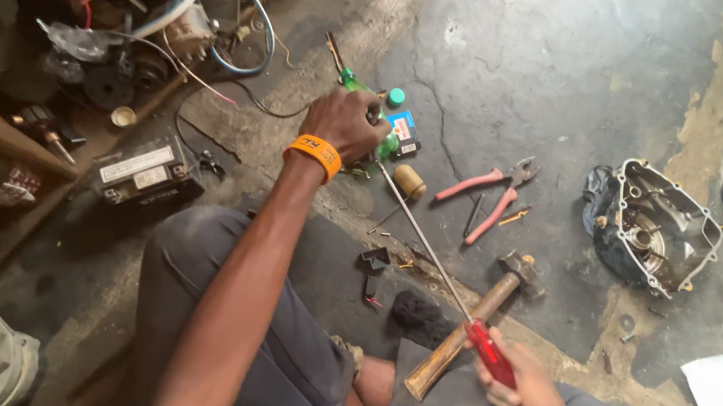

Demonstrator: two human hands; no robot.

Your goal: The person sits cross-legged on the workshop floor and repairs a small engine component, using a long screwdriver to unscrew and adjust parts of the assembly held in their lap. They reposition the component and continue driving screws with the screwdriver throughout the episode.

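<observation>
Screwdriver (462,299), long with a thin steel shaft and glossy red plastic handle, sits gripped in the closed right hand (524,390) low in view; its shaft slants up toward the left hand (347,123). A wooden-handled hammer (473,320) lies just beside it on the cracked concrete floor (572,72). Farther off, the left hand closes around a green-handled tool (363,98), with pink-gripped pliers (489,193) near.
</observation>
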